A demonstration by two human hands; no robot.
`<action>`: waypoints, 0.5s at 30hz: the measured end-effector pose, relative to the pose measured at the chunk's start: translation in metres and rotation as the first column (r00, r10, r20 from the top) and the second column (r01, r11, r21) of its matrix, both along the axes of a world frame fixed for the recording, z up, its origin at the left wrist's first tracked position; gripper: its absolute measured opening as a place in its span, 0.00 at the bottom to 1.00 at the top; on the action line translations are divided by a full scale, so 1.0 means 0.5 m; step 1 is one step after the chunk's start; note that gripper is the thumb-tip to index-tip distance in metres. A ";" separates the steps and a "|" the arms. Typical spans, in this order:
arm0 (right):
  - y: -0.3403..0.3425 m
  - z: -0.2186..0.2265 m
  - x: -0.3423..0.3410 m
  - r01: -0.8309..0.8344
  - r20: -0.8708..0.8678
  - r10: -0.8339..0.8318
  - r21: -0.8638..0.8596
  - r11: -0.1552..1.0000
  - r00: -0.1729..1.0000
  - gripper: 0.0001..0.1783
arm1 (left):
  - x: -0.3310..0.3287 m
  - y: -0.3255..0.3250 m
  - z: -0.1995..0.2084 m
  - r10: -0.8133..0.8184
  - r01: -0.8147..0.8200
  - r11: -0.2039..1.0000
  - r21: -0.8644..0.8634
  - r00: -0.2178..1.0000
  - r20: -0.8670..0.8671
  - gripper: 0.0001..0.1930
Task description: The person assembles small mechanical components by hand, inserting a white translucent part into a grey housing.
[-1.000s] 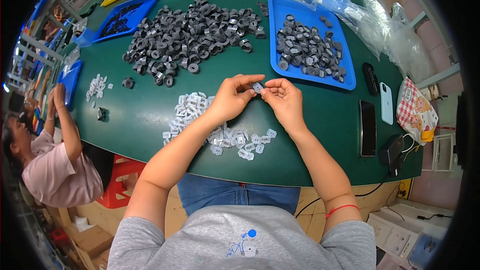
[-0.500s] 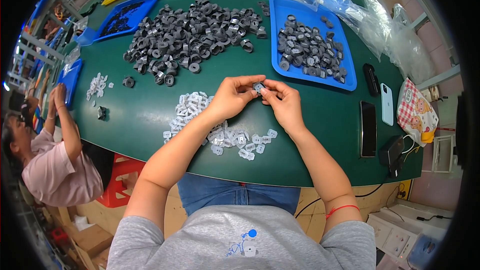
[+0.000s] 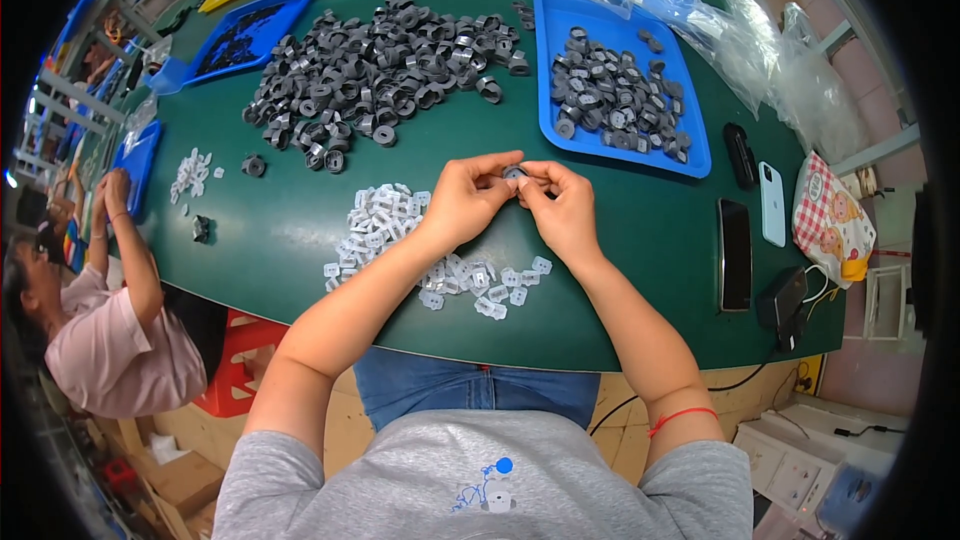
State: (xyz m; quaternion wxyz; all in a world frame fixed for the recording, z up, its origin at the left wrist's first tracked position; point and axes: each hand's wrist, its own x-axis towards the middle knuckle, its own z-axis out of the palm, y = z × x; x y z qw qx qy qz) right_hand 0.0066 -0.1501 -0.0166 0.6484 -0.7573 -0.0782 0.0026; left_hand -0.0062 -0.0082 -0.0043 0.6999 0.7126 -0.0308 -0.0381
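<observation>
My left hand (image 3: 470, 198) and my right hand (image 3: 560, 207) meet over the green table, both closed on one small dark grey plastic ring part (image 3: 514, 172). Fingertips and thumbs cover most of it, and whether a white piece sits inside is hard to make out. Under and beside my left forearm lies a heap of small translucent white plastic pieces (image 3: 380, 217). Farther off spreads a big pile of loose dark grey ring parts (image 3: 375, 70). A blue tray (image 3: 624, 157), back right of my hands, holds several grey parts with lighter inserts.
At the right lie a black phone (image 3: 735, 255), a light blue phone (image 3: 772, 204), a black case (image 3: 740, 156) and a checked bag (image 3: 832, 208). Clear plastic bags (image 3: 700, 30) cover the far right. A co-worker (image 3: 110, 320) sits at the left near another blue tray (image 3: 240, 38).
Both hands stay together on the grey part, which has turned slightly between the fingertips. The whole view has shifted very slightly; the piles look the same.
</observation>
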 end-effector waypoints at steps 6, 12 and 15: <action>0.007 0.000 0.002 0.011 -0.034 -0.009 0.072 0.997 0.999 0.09 | 0.003 0.003 0.010 0.077 -0.077 0.995 -0.057 0.997 -0.004 0.15; 0.008 0.001 -0.002 -0.022 0.043 0.015 0.153 0.988 0.999 0.12 | 0.006 0.007 0.020 0.095 -0.095 0.994 -0.046 0.995 -0.009 0.13; 0.010 0.006 -0.001 -0.015 -0.047 0.027 0.227 0.974 0.999 0.12 | 0.006 0.009 0.019 0.082 -0.083 0.992 -0.099 0.997 -0.012 0.13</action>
